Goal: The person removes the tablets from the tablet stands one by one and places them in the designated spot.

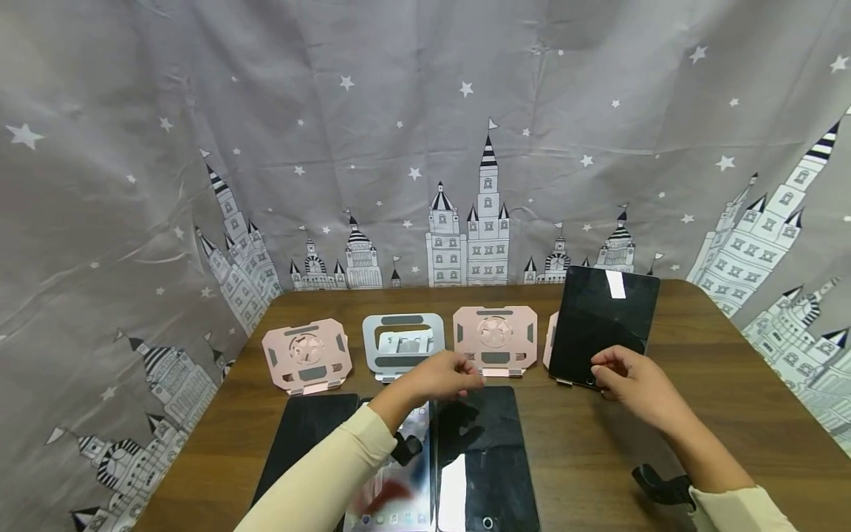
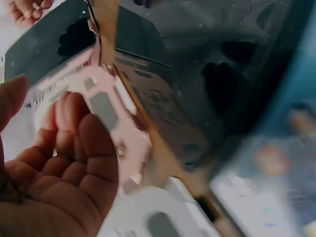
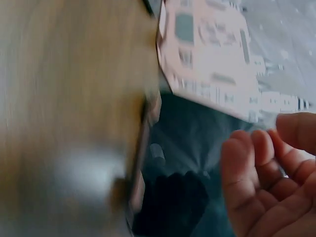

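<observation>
A black tablet [image 1: 598, 314] leans upright on a pink stand [image 1: 550, 338], which it mostly hides. In front of its lower right part is my right hand [image 1: 631, 380], fingers loosely bent and holding nothing; the right wrist view shows the tablet [image 3: 170, 123] a little apart from the fingertips. My left hand [image 1: 442, 375] hovers by the middle pink stand [image 1: 495, 334], above the upper end of a flat black tablet [image 1: 492, 451]. Its fingers [image 2: 101, 143] are loosely curled around nothing. A tablet with a lit screen [image 1: 415, 480] lies partly under my left forearm.
Another dark tablet [image 1: 306, 428] lies flat at the left. Behind the flat tablets stand a pink stand [image 1: 282, 355] and a light blue-grey stand [image 1: 402, 362]. A grey curtain [image 1: 399, 74] with castles and stars hangs behind the wooden table [image 1: 725, 362].
</observation>
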`<action>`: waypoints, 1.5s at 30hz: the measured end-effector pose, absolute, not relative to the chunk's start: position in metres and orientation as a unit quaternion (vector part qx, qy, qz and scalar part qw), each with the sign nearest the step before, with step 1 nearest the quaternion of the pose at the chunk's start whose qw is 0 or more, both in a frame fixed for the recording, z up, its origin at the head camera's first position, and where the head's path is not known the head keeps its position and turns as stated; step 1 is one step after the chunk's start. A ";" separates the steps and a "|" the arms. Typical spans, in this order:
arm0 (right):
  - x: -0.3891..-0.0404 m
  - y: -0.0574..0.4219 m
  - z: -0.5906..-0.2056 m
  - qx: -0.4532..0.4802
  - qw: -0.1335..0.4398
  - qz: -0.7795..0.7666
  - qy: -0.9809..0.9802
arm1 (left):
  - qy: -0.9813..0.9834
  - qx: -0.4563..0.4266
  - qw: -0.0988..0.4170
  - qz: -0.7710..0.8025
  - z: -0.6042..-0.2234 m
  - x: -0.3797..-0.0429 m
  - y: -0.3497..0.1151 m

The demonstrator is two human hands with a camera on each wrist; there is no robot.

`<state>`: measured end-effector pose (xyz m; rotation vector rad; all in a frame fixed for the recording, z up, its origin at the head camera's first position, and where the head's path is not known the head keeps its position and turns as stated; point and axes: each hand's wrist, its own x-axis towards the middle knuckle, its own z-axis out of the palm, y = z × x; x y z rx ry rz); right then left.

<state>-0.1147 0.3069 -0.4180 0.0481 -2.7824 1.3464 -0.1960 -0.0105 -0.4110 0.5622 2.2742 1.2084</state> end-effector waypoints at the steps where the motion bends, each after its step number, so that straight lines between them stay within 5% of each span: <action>1: -0.115 0.314 -0.415 0.016 0.036 0.431 -0.902 | 0.836 0.219 0.241 0.442 -0.407 -0.199 -0.004; 11: -0.119 0.369 -0.394 -0.015 0.147 0.408 -0.901 | 0.857 0.247 0.082 0.444 -0.380 -0.224 0.062; 23: -0.145 0.391 -0.386 -0.047 0.159 0.423 -0.891 | 0.829 0.228 -0.007 0.511 -0.377 -0.243 0.126; 31: -0.155 0.387 -0.399 -0.069 0.156 0.452 -0.876 | 0.849 0.097 0.011 0.519 -0.380 -0.236 0.171; 45: -0.160 0.381 -0.400 -0.065 0.224 0.450 -0.862 | 0.839 0.073 -0.005 0.539 -0.375 -0.238 0.177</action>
